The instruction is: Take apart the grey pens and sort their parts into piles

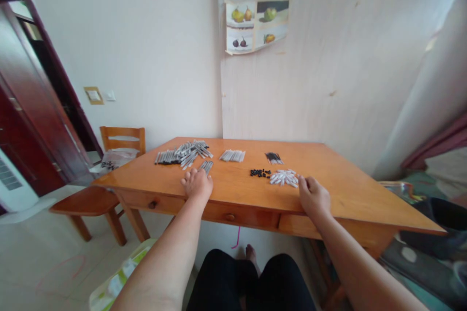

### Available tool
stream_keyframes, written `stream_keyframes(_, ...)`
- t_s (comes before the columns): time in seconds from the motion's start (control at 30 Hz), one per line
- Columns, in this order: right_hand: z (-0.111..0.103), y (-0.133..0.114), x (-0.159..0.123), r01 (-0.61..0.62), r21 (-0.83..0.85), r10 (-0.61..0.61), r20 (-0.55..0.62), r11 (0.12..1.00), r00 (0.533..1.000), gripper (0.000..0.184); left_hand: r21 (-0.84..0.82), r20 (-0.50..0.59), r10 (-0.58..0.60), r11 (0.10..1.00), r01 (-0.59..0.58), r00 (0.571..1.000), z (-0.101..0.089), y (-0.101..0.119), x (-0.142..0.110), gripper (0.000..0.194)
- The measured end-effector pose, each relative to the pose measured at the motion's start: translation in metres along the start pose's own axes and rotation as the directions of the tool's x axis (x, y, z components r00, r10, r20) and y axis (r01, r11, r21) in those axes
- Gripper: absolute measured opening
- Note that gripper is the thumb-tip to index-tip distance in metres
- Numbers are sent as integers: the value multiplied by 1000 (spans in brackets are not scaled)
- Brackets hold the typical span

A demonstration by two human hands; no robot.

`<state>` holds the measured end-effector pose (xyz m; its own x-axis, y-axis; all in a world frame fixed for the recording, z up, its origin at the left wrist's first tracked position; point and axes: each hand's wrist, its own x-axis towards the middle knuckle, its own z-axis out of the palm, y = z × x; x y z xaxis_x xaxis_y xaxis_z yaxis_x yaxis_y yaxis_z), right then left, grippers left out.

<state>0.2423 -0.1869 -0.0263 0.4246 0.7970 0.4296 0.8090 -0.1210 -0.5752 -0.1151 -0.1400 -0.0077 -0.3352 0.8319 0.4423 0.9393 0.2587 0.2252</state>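
My left hand rests on the table's front part, fingers spread and palm down. Just beyond its fingertips lies a small row of slim grey pen-like sticks. My right hand is closed, with the fingers curled in at the table's front edge; anything inside it is hidden. Beside its fingertips spreads a pile of small white pointed pieces. Small black pieces lie just left of that pile. Farther back are a bundle of thin dark sticks and a row of pale sticks.
A large heap of grey and black sticks covers the back left of the wooden table. A wooden chair with a plastic bag stands to the left. Behind the table is a wall with a fruit picture.
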Motion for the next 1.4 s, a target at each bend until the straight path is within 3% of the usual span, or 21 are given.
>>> stream_keyframes(0.53,2,1,1,10,28,-8,-75,1000,997,41,-31,28,211,977,-210,977,8,0,0,20)
stream_keyframes(0.83,1,0,-4,60,50,-55,-102,997,993,42,-28,35,175,984,-174,984,9,1,-5,24)
stream_keyframes(0.93,-1,1,-4,72,71,-64,-109,995,992,42,-106,22,156,982,-153,987,8,2,-5,22)
stream_keyframes(1.03,0,-5,-7,89,106,-79,-89,990,993,40,-335,20,131,935,-117,991,12,11,-3,22)
stream_keyframes(1.1,5,-16,-11,113,179,-104,-60,977,993,37,-584,42,88,810,-47,995,16,24,-3,24)
stream_keyframes(1.2,21,-45,-22,195,390,-205,-16,900,979,34,-892,254,81,406,201,964,19,48,-9,21)
stream_keyframes(1.3,43,-76,-31,125,595,-245,125,794,961,34,-888,435,240,-43,457,868,17,68,-18,15)
stream_keyframes(1.33,50,-86,-32,66,654,-244,185,754,952,34,-851,453,283,-147,505,846,16,73,-21,16)
stream_keyframes(1.4,60,-101,-32,-44,727,-248,289,685,925,35,-793,465,333,-254,553,820,15,79,-25,20)
